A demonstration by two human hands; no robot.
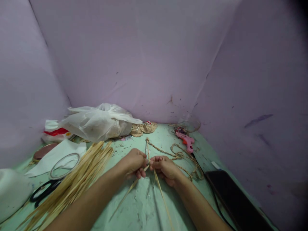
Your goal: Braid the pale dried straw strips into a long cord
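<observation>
My left hand (136, 163) and my right hand (165, 168) meet at the middle of the table, fingers pinched close together on a braid of dry straw-like fibre (148, 148). The braid runs up from my fingertips to a point on the table, then trails off to the right as a finished plaited cord (163, 152), which lies in loose loops. Below my hands, loose straw strands (161, 191) spread down toward me, one to the left and others to the right. The exact crossing of strands between my fingers is partly hidden.
Left lie a bundle of straw strips (79, 179), black-handled scissors (45, 191), a tape roll (64, 166) and a white plastic bag (101, 123). Small woven straw hats (148, 127) sit at the back. Right are a pink glue gun (186, 140) and a black flat device (235, 200). Walls enclose the table.
</observation>
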